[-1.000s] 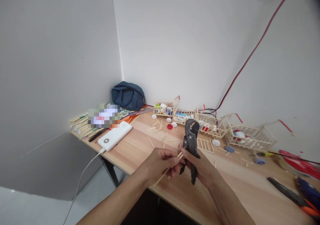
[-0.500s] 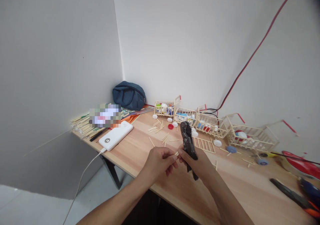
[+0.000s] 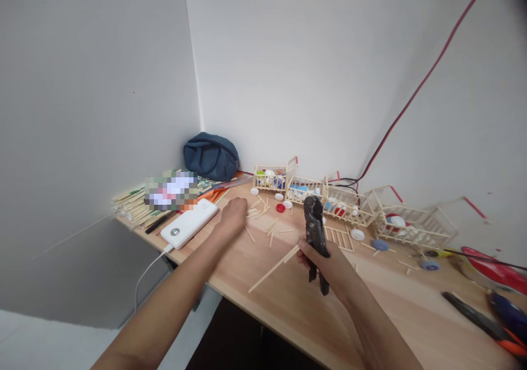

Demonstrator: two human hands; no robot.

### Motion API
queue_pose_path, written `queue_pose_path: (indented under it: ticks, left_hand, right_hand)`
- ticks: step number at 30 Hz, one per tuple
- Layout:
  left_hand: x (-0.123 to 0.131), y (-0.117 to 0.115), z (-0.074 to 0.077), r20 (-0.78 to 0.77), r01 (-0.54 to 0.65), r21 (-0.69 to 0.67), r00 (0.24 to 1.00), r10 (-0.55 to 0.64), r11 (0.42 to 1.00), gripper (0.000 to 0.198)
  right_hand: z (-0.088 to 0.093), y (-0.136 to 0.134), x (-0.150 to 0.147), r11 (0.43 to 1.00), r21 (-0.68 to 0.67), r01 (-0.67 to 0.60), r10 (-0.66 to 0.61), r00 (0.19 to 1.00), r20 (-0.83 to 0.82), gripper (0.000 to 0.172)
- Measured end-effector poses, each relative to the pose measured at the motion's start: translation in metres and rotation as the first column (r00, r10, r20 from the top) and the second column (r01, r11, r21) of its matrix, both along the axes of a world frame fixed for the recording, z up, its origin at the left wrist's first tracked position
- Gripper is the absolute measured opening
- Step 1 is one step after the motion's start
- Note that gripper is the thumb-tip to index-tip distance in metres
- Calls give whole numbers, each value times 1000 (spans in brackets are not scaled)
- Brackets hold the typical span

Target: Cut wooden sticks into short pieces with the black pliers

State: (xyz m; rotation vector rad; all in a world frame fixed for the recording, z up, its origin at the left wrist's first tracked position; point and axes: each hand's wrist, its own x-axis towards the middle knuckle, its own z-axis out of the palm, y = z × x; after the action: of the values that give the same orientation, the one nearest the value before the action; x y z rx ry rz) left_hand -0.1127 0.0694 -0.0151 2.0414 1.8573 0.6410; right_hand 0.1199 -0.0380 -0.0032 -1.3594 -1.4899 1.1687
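My right hand (image 3: 323, 263) is closed around black pliers (image 3: 314, 224) that point up. Its thumb and fingers also pinch thin wooden sticks (image 3: 274, 272), one long and reaching down to the left. To the left, my left hand (image 3: 235, 213) is curled palm-down at the table beside a pile of short cut sticks (image 3: 260, 209). Its fingertips are mostly hidden, so whatever they pinch does not show. Several more short stick pieces (image 3: 272, 227) lie between the two hands. A flat ladder-like stick frame (image 3: 340, 238) rests behind the pliers.
Along the wall stand several small stick carts (image 3: 269, 178) filled with bottle caps. White, red and blue caps (image 3: 357, 235) lie in front. A white power bank (image 3: 189, 223), stick bundles (image 3: 134, 205) and a blue bag (image 3: 211, 157) are at left; an orange-black tool (image 3: 477, 318) lies right.
My left hand has left my right hand and moved up and left to the pile of short sticks. The long stick in my right hand now shows clearly. The pliers have shifted slightly right.
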Motion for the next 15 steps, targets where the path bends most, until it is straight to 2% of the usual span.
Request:
queue_pose_path:
  ticks: [4, 8, 10, 11, 12, 13, 14, 15]
  left_hand:
    - [-3, 3, 2, 33, -11, -23, 999, 11, 1000, 7]
    - [-2, -5, 13, 127, -30, 18, 992, 28, 999, 7]
    - [7, -20, 21, 210, 23, 6, 977, -24, 1000, 11]
    - [13, -31, 24, 281, 100, -25, 956, -89, 995, 11]
    - [20, -42, 27, 473, 257, -112, 864, -176, 960, 14]
    - [27, -53, 30, 629, 403, -186, 750, -206, 896, 18]
    - [34, -64, 32, 723, 489, -225, 664, -193, 843, 19]
    - [39, -73, 33, 767, 518, -252, 622, -158, 817, 20]
  right_hand:
    - [0, 1, -1, 999, -3, 41, -41, 999, -14, 36]
    - [2, 2, -3, 998, 28, 63, -63, 998, 11, 34]
    - [2, 3, -3, 998, 46, 52, -53, 998, 25, 33]
    - [3, 4, -3, 997, 54, 48, -50, 998, 29, 33]
    - [3, 5, -3, 997, 59, 45, -47, 998, 35, 32]
    - [3, 5, -3, 997, 63, 45, -48, 998, 44, 31]
    - [4, 6, -2, 997, 66, 49, -53, 997, 57, 30]
    - [4, 6, -2, 996, 72, 55, -61, 995, 77, 29]
